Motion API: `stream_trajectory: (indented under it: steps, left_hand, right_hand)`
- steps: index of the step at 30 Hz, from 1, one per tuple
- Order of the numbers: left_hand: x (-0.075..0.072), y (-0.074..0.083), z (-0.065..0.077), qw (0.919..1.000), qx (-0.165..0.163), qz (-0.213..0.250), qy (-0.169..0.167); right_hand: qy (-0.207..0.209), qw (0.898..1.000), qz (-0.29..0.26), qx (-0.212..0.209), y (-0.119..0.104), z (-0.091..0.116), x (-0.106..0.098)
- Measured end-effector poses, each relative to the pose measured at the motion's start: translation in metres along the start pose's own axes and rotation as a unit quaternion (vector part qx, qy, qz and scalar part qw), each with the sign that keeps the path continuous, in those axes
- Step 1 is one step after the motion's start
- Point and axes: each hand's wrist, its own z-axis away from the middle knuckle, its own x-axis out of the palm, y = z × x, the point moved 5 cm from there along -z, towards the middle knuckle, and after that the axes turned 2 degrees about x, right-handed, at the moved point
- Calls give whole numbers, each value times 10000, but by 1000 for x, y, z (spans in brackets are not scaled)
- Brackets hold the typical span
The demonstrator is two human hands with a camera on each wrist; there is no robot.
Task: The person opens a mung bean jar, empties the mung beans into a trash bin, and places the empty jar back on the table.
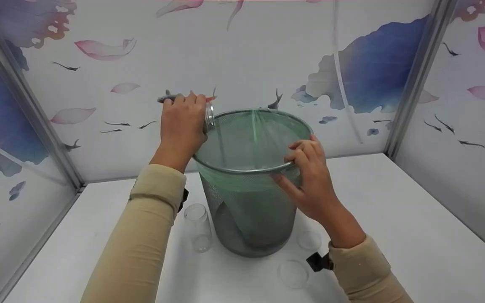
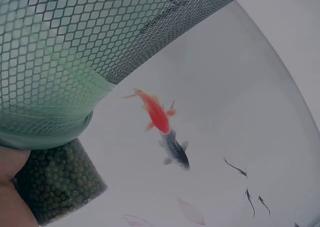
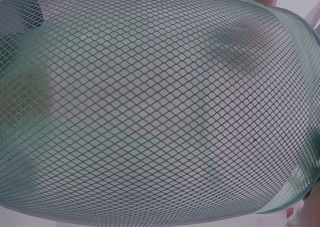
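A black wire-mesh wastebasket (image 1: pixel 251 219), lined with a thin green bag (image 1: pixel 242 143), stands upright on the table. My left hand (image 1: pixel 183 122) grips a clear jar (image 1: pixel 210 115) at the basket's left rim. Dark green beans (image 2: pixel 62 179) show through the jar's wall in the left wrist view, right beside the rim. On the opposite side, my right hand (image 1: pixel 310 172) holds the rim, fingers over it and thumb below. Mesh fills the right wrist view; behind it a yellowish-green patch (image 3: pixel 22 97) is too blurred to tell.
An uncapped clear jar (image 1: pixel 198 227) stands left of the basket. Two clear round discs, like lids, lie at its right: one disc (image 1: pixel 309 240) near its base, another disc (image 1: pixel 293 273) closer. Printed panels (image 1: pixel 259 54) with fish and petals enclose the white table (image 1: pixel 394 219).
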Motion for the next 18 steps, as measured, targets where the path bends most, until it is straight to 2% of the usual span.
stream_trajectory:
  steps: [14, 18]
  left_hand:
    - [0, 2, 1, 10000, 56, 29, -21]
    - [1, 2, 0, 9999, -1, -37, -169]
  right_hand:
    - [55, 10000, -44, -52, 1, 0, 0]
    - [113, 9999, -59, -75, 1, 0, 0]
